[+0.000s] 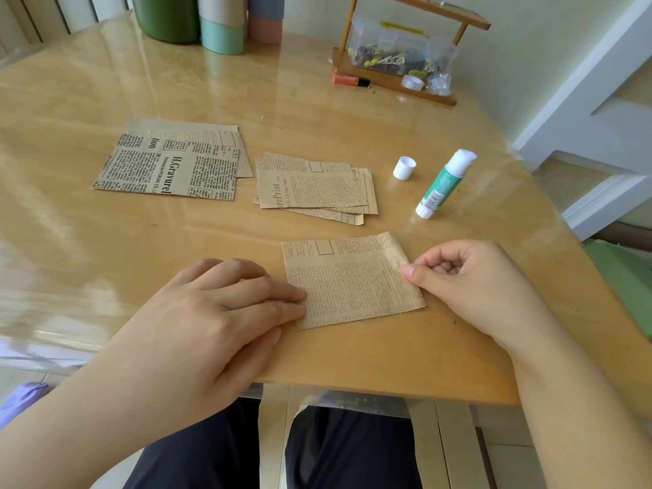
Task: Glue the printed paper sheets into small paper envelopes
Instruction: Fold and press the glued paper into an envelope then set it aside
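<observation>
Head view: folded sheet [349, 280] between hands (touching)

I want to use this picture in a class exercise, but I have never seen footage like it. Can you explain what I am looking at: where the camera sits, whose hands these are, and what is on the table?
There is no machine here. A person wears a wide-angle camera on the head, so this one picture looks forward and down at their own two hands.

The left hand lies flat, fingers straight, pressing the left edge of a folded printed paper on the wooden table. The right hand pinches that paper's right edge.

Farther back lie a pile of flat printed sheets and a pile of smaller folded pieces. To the right lies a glue stick on its side, its white cap off and standing beside it.

At the far edge are some coloured containers and a small wooden rack holding clear bags.
</observation>
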Demonstrator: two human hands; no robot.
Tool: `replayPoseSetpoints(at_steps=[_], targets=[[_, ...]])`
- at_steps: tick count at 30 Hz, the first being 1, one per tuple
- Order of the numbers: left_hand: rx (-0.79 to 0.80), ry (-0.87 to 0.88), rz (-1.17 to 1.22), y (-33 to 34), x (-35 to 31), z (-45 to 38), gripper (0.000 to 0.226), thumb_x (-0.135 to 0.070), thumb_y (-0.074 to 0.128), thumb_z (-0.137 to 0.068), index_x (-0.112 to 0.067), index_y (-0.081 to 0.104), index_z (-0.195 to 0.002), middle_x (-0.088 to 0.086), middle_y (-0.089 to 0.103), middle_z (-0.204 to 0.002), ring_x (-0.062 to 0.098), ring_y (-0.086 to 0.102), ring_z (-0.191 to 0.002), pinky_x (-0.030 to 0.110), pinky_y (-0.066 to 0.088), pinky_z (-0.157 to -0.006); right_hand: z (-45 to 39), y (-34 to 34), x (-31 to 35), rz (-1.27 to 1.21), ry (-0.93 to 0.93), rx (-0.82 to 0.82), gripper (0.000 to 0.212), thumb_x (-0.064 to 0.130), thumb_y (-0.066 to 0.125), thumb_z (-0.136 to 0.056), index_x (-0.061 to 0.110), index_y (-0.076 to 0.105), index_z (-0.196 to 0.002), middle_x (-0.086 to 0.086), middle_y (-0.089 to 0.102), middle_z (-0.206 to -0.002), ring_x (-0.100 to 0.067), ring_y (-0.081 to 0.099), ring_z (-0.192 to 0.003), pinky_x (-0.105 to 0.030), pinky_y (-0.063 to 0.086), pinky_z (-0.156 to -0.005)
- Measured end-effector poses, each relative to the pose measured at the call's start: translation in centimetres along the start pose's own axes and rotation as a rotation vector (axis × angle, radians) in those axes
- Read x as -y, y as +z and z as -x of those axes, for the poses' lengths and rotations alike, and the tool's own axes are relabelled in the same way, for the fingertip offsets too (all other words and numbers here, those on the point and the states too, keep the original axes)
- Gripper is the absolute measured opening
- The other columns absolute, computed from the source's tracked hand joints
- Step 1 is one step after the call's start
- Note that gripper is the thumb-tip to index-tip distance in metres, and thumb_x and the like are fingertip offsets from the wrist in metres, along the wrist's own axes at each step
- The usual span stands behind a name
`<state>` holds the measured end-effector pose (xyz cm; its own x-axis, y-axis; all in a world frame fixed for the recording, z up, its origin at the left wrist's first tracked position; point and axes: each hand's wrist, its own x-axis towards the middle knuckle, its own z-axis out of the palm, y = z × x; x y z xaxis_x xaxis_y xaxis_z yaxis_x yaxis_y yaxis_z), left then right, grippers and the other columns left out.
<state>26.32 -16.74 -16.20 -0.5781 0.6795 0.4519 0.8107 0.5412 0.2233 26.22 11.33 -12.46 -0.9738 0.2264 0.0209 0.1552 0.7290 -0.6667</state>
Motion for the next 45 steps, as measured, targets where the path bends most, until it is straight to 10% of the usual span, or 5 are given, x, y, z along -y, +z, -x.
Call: replayPoseSetpoints(at_steps=[30, 45], targets=[[0.019, -0.028, -0.010, -0.3, -0.2, -0.4, 0.032, -0.028, 0.043, -0.087, -0.024, 0.070, -0.103, -0.017, 0.063, -0.112, 0.014, 0.055, -0.098, 0.038, 0.042, -0.080, 0.9, 0.6, 0.4, 0.097, -0.103, -0.111, 0.016, 0.027, 0.078, -0.072, 0.024, 0.062, -0.073, 0.008, 0.043, -0.051, -0.005, 0.039, -0.045, -0.014, 0.033, -0.046], [-0.172, -0.434, 0.005, 2.1, -3.0, -2.9, 0.021, -0.044, 0.045, -0.071, -0.028, 0.053, -0.061, -0.017, 0.053, -0.076, 0.014, 0.044, -0.078, 0.033, 0.031, -0.076, 4.6, 4.7, 3.7, 0.089, -0.372, -0.016, 0.016, 0.010, 0.073, -0.071, 0.020, 0.065, -0.062, 0.013, 0.046, -0.060, -0.002, 0.048, -0.064, -0.007, 0.036, -0.057]])
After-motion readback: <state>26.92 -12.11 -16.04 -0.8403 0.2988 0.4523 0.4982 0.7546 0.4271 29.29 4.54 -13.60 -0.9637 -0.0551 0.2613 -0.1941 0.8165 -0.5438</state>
